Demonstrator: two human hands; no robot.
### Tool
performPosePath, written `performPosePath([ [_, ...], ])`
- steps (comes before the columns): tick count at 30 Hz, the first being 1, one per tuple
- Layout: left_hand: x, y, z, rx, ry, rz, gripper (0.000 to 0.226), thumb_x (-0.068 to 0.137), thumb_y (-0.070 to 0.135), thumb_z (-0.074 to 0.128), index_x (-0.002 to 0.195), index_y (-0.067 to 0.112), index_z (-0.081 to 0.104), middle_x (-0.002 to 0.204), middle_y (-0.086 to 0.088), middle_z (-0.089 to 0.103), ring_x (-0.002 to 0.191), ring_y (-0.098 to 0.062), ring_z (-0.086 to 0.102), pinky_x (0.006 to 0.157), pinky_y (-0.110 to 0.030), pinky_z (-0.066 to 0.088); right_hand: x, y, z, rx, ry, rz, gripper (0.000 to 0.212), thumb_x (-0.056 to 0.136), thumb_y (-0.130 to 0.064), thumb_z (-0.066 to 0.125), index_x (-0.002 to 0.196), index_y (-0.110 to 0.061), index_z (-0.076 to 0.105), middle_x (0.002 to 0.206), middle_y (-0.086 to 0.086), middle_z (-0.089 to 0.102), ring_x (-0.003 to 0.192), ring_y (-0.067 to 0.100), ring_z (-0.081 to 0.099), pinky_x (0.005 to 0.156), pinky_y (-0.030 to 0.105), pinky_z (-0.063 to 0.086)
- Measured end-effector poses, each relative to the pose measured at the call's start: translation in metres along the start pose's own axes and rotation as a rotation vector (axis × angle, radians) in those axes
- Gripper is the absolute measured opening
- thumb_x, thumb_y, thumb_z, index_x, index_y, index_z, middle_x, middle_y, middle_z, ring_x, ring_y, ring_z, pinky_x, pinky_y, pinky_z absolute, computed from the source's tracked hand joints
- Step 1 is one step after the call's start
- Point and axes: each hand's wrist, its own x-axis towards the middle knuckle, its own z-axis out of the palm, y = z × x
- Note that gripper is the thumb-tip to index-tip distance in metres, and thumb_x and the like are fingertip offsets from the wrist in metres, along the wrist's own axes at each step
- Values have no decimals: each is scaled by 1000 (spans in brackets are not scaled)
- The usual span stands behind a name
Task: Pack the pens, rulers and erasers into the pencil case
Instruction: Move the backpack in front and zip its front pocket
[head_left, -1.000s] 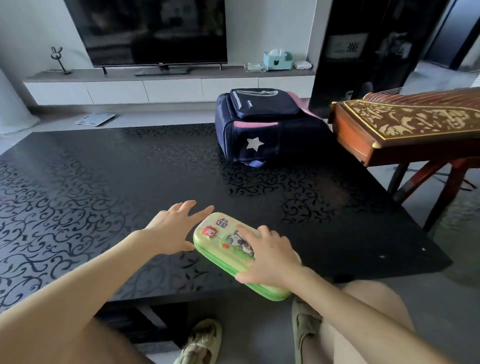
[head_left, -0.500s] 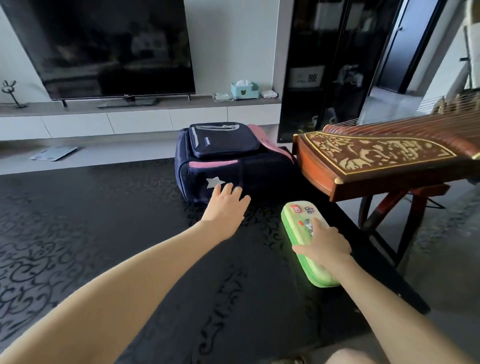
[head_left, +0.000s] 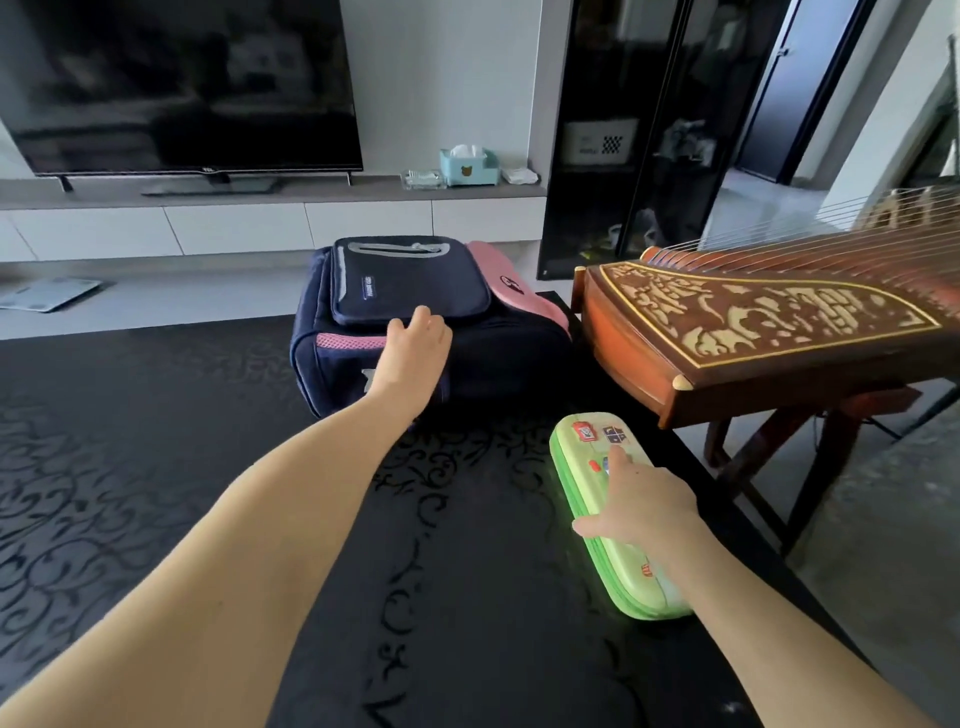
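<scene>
A closed green pencil case (head_left: 577, 460) with cartoon stickers lies on the black patterned table (head_left: 156, 457) near its right edge. My right hand (head_left: 641, 506) grips it across the lid, thumb on the left side and forefinger pointing along the top. A navy and pink backpack (head_left: 519, 358) stands at the table's far side. My left hand (head_left: 415, 345) reaches out and rests on its front top edge, fingers touching the upper pocket. No pens, rulers or erasers are in sight.
A wooden zither (head_left: 753, 322) on a stand sits just right of the table, close above the pencil case. Behind are a television (head_left: 182, 88) on a low white cabinet and a dark glass cabinet (head_left: 639, 130).
My right hand has carried the pencil case from the table's near edge to its right side by the zither. My left hand left the case and reached forward onto the backpack.
</scene>
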Motion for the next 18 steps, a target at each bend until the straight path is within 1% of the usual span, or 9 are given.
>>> performPosePath([
  [2,-9,-17,3,-54,-3,-30,28,82,14,53,110,12,49,107,-2,54,109,-25,44,73,-33,41,-2,-1,-1,8,-1,9,105,59,-63,64,142,-23,14,122,5,52,104,33,56,79,48,55],
  [5,-41,-63,16,-63,-38,-76,24,84,12,49,108,15,50,107,-2,57,106,-27,49,79,-36,38,-7,-1,-3,23,-6,28,104,59,-64,62,142,-23,15,122,5,53,104,33,55,79,48,54],
  [8,-89,-124,38,50,-194,-166,27,82,14,55,109,21,52,108,1,60,106,-25,54,95,-40,35,-13,-2,-6,58,2,45,100,57,-65,62,137,-23,21,117,4,54,103,33,54,78,48,54],
  [10,-114,-160,47,83,-355,-320,27,82,16,55,108,24,56,121,-4,60,112,-28,53,104,-46,28,-17,-4,-6,62,14,50,97,56,-66,62,133,-21,26,115,5,55,102,33,54,78,48,54],
  [11,-123,-174,48,27,-403,-454,32,80,16,56,111,25,57,126,-9,58,112,-30,53,104,-49,28,-18,-4,-6,53,15,54,97,56,-66,62,133,-20,26,117,7,54,102,34,53,79,48,53],
  [13,-131,-197,49,-330,-428,-736,58,78,8,53,135,18,42,118,-17,61,105,-37,56,93,-48,39,-22,-7,-8,22,-10,72,99,60,-67,61,137,-18,23,122,10,52,106,37,52,80,49,53],
  [15,-146,-207,40,-725,-362,-855,58,83,6,46,139,1,30,107,-28,62,99,-44,58,78,-41,43,-28,-15,-14,-37,-50,109,102,64,-67,61,141,-15,19,128,14,50,113,39,49,86,50,51],
  [17,-167,-200,28,-908,-293,-907,46,92,31,37,126,1,46,110,-31,59,98,-43,56,76,-39,38,-40,-30,-23,-123,-44,146,94,74,-63,57,141,-7,22,132,17,47,120,38,45,93,51,46],
  [18,-180,-194,21,-981,-281,-926,54,91,47,32,119,6,52,113,-29,58,99,-41,55,78,-39,38,-46,-43,-26,-145,21,114,79,81,-59,52,137,-6,34,129,16,51,118,37,48,93,47,46],
])
